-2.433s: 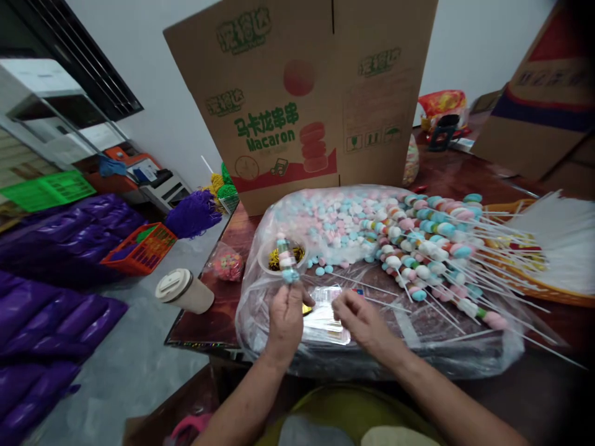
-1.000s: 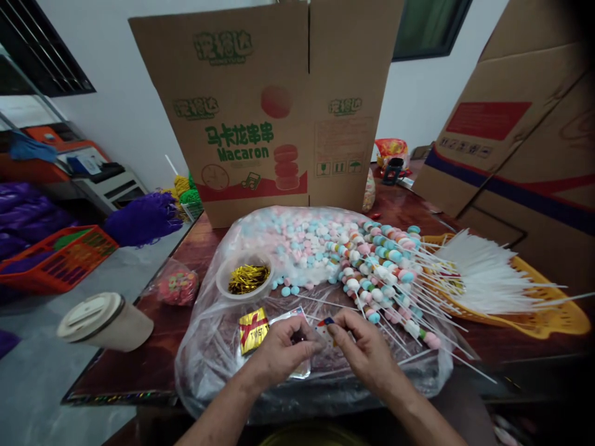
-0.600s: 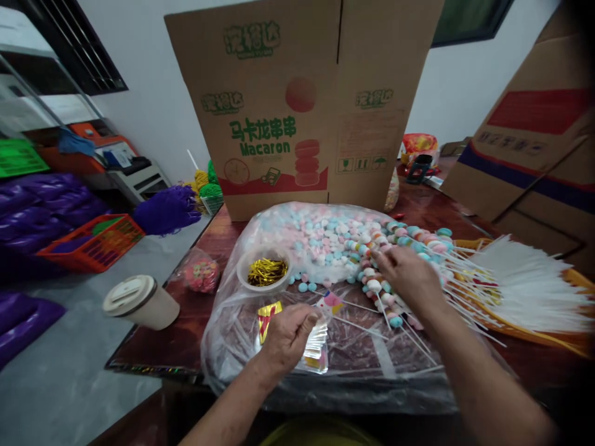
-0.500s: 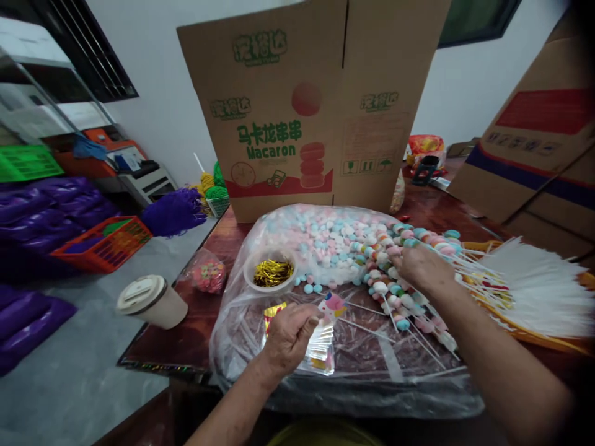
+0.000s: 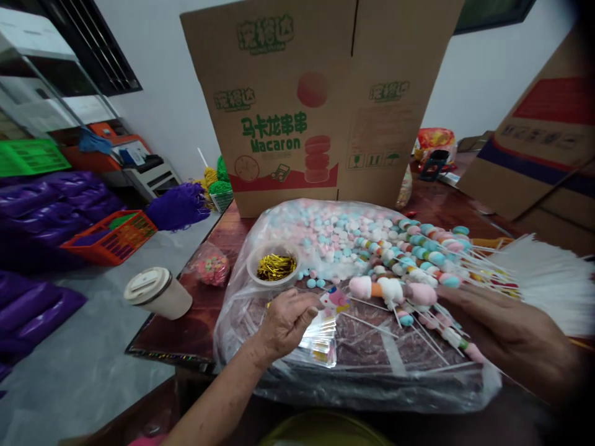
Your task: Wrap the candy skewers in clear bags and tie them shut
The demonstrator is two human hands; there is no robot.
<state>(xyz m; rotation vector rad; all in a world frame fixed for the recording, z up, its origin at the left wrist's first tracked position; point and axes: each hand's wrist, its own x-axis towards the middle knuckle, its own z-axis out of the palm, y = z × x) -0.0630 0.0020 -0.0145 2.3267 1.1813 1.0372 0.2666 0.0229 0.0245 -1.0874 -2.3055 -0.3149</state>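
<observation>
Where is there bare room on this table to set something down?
The table looks bare between the lidded cup and the clear plastic. A smaller patch on that plastic lies between the silver packets and the pale strip. Crowded: the right, with marshmallow skewers and white sticks, and the back, with loose marshmallows.

Goes bare-handed, with the left hand uncovered from fingertips through wrist to forearm, lightly creased at the knuckles, and the right hand likewise bare, blurred and shadowed toward the wrist. Shows, low at center, a rounded olive-yellow patch, too dim to confirm as clothing.
</observation>
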